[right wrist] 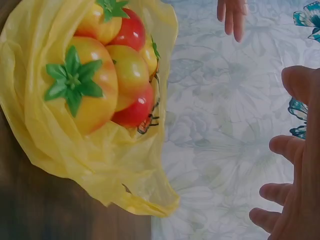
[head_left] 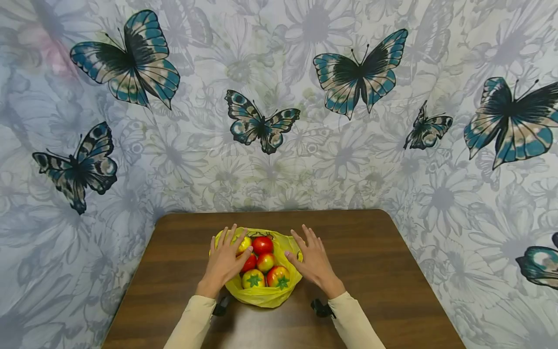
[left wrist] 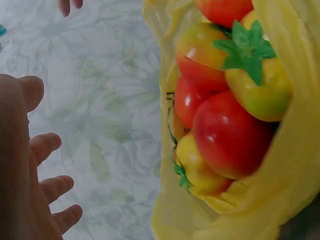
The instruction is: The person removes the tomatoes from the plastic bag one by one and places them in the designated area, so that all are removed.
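while wrist views crop the bag (head_left: pixel 264 298), the head view adds sleeves (head_left: pixel 192 321).

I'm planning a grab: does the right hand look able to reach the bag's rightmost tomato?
Likely yes: the right hand is empty near the yellow bag, whose open mouth leaves that tomato uncovered.

Dim wrist views, soft glare on tabletop (head_left: pixel 261 334)
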A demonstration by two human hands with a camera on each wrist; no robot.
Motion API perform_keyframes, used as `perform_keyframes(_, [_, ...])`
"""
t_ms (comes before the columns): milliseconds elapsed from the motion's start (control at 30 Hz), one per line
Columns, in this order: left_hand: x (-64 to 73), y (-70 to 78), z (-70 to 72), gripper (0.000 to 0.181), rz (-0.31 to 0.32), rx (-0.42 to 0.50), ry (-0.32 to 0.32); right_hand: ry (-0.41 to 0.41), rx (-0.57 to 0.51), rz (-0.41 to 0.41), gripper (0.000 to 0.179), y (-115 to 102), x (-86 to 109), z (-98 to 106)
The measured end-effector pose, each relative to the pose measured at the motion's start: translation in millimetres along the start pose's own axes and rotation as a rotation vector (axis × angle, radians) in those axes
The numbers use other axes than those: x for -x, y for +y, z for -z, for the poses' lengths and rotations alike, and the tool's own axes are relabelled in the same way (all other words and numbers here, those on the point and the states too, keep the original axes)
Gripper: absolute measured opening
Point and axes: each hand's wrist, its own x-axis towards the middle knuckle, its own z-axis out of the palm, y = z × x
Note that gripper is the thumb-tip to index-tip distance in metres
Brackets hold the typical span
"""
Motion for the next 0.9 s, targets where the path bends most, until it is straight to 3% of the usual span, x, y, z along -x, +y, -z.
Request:
perform_keyframes(200, [6.7,-8.5,-4.2,0.059,-0.012,0.009,0.098,-0.009,-0.047,-0.002,0.066,-0.5,4.7,-7.9])
perform_keyframes(467, [20.6,-21.9,-8.8,0.059,0.038,0.053,0.133,0.012,-0.081,0.011,0.065,-3.7,14.2,-21.6])
perform_keyframes(633, [26.4,-31.0,-13.0,0.056,0.042,0.085,0.207,0.01,-0.119,0.011,0.066,-6.9,20.4,-28.5])
perform_keyframes(767, [30.0,-37.4,-14.9,0.055,0.08,0.125,0.207,0.022,-0.151,0.019,0.065,-8.9,23.6,-32.5])
perform_keyframes(900, [33.8,-42.7,-17.3,0.058,0.147,0.204,0.161,0.028,-0.171,0.033,0.064,-9.5,27.6,-37.3])
